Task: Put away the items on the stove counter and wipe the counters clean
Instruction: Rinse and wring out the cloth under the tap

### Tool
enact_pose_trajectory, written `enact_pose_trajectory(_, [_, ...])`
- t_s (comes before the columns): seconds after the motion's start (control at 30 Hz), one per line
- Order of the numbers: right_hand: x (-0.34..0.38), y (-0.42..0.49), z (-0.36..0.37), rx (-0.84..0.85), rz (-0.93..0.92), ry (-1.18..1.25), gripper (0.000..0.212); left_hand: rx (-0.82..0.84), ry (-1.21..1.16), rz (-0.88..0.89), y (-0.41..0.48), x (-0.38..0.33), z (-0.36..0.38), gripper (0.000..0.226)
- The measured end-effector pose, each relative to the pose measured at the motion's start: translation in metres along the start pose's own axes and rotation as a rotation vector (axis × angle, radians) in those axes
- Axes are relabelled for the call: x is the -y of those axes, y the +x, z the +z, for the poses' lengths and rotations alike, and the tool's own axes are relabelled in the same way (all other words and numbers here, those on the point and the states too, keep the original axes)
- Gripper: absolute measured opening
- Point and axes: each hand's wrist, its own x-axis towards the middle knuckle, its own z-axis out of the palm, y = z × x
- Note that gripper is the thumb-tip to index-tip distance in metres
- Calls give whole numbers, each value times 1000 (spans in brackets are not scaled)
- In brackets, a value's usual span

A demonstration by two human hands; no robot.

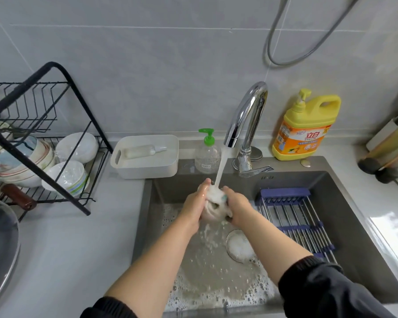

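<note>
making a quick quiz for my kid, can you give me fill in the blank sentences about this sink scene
Water from the faucet falls on the ____ gripped by the left hand and right hand.
The clear bottle beside the faucet has a ____ pump.
The bowls sit in a dish rack to the ____ of the sink.
Missing words: cloth; green; left.

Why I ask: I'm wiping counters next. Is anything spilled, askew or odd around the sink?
Little stands out. A small spray bottle lies on its side atop the white box left of the sink, and sudsy water covers the sink floor.
</note>
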Motion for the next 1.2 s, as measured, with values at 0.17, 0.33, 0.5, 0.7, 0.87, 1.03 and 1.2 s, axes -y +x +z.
enact_pose_trajectory(0.17, [-4,-9,-12,6,-159,82,25,1,-188,0,3,6,-1,33])
enact_pose_trajectory(0.33, [-7,-39,22,-154,-514,-405,22,-22,-141,-81,-8,-9,18,41])
enact_pose_trajectory(0.5, [6,-8,8,-180,-270,-427,31,-53,-219,-39,-16,-1,14,20])
enact_pose_trajectory(0.7, [1,-6,-22,-91,-192,128,29,21,-409,-59,-7,0,-14,24])
enact_pose_trajectory(0.87, [-4,-45,23,-75,-638,-482,29,42,-452,-119,-10,5,8,34])
enact_pose_trajectory(1.03, [9,-38,27,-219,-535,-537,33,105,-318,-57,-9,13,11,45])
enact_pose_trajectory(1.2, [40,-36,-2,-45,-246,-166,29,244,-142,-37,-5,16,-23,32])
